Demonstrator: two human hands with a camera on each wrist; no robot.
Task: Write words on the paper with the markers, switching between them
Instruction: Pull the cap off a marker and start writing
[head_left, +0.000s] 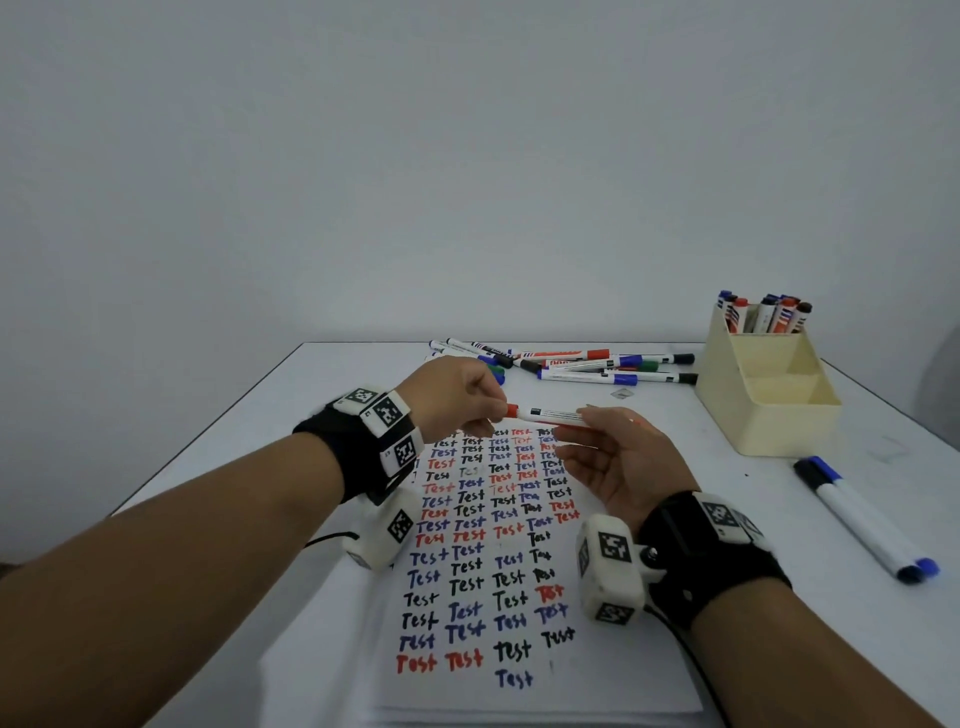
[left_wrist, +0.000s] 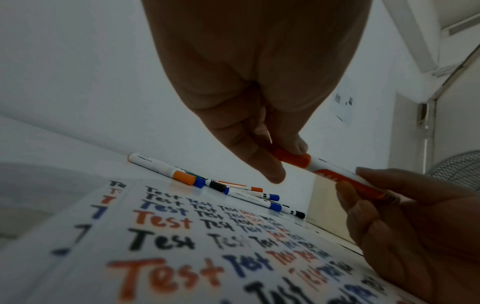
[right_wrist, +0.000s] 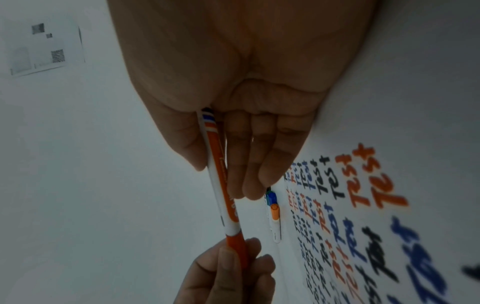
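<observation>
Red marker (head_left: 545, 414) held level above the far end of the paper (head_left: 519, 675): right hand (head_left: 618, 462) grips the barrel, left hand (head_left: 457, 397) pinches the red cap (head_left: 512, 411), so probably a cap pull, or recapping, between colours.

The paper (head_left: 524, 691) under the fingers (head_left: 491, 410) carries one word over and over – "Test" – handwritten in rows of red, blue and black, some faint. The print on the red marker (head_left: 545, 415) between the fingers is too small and blurred to read. Square black-and-white coded tags (head_left: 387, 413) sit on the wristbands behind the fingers – patterns, not letters.
</observation>
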